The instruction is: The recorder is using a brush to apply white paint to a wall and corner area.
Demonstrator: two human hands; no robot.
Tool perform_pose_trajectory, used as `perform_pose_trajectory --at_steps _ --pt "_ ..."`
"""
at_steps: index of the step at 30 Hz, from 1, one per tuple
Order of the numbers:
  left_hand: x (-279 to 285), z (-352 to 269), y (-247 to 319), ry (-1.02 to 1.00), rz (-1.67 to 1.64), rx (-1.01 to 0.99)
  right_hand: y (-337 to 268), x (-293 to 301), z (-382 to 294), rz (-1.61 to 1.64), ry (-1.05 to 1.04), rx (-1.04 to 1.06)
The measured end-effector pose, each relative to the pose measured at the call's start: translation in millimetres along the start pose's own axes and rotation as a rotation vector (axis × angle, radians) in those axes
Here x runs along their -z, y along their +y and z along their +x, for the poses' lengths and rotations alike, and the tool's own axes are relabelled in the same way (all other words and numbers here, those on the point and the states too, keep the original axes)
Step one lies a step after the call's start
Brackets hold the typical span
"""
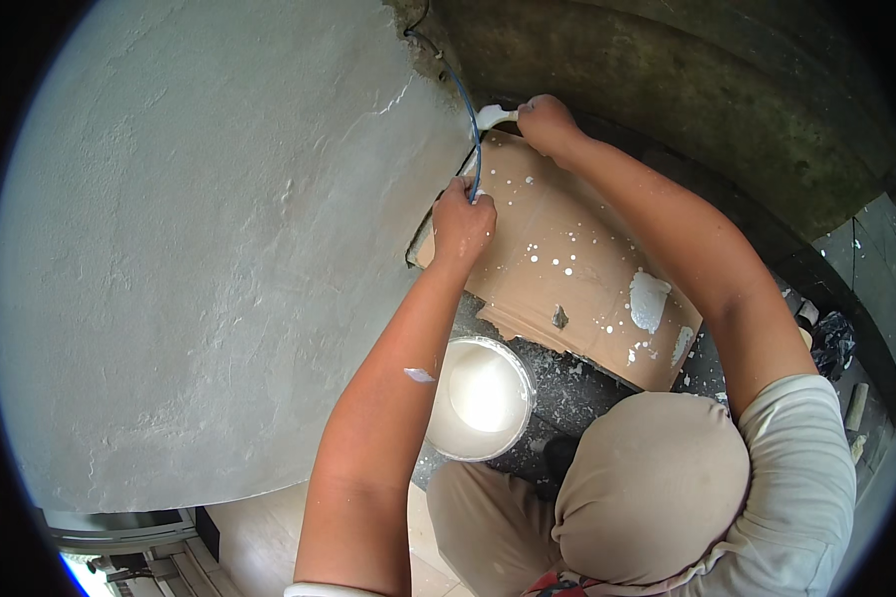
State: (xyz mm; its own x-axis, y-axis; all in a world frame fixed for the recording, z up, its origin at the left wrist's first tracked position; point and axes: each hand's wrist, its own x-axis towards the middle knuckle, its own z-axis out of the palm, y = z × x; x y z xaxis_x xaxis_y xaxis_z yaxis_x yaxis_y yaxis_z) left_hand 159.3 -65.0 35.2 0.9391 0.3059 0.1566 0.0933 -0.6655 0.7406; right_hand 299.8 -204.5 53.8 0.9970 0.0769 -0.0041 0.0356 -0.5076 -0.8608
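My left hand [464,222] grips the lower part of a blue cable [463,93], which hangs from the broken upper edge of a grey plastered wall [194,224]. Farther up and to the right, my right hand [549,125] is closed on the pale handle of a paintbrush [495,116], whose white-coated end lies close to the wall's edge, just past the cable. Under both hands lies a sheet of brown cardboard [552,224] spotted with white paint. An open round bucket of white paint [481,395] stands below the cardboard, near my knee.
A dark, stained wall [642,89] curves along the top and right. Paint-specked dark floor [575,388] shows around the bucket. At the far right lie a black plastic bag [834,343] and a small cylindrical piece [856,407]. Light floor tiles [254,522] show at the lower left.
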Motion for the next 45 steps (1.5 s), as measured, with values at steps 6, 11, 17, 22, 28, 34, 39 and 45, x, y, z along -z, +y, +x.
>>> perform_pose_trajectory --at_steps 6,11,17,22,28,34,39,45 --pt "6.0 -1.4 2.3 0.044 -0.071 0.000 -18.1 25.8 -4.0 0.144 0.078 0.185" --pt "18.8 -2.8 0.3 0.019 -0.066 0.075 -5.0 33.5 -25.8 -0.006 0.060 0.209" --pt "17.9 -5.9 11.6 0.006 -0.072 0.063 10.7 9.5 -17.5 -0.258 -0.035 0.247" --pt "18.2 -6.6 7.0 0.031 -0.059 0.045 -22.4 -4.2 -25.0 -0.239 0.045 0.322" --pt "21.4 -8.0 10.4 0.038 -0.083 0.034 -31.9 19.8 -26.3 -0.095 0.179 0.504" --pt "28.8 -6.3 7.0 0.047 -0.047 0.015 -19.9 29.5 -48.6 -0.297 0.053 0.439" --pt "32.7 -9.4 16.2 0.030 -0.057 0.043 -28.4 26.1 -42.2 -0.486 0.008 0.487" --pt "35.3 -8.7 10.9 0.069 -0.050 0.000 -39.7 24.8 -44.1 -0.422 0.107 0.592"
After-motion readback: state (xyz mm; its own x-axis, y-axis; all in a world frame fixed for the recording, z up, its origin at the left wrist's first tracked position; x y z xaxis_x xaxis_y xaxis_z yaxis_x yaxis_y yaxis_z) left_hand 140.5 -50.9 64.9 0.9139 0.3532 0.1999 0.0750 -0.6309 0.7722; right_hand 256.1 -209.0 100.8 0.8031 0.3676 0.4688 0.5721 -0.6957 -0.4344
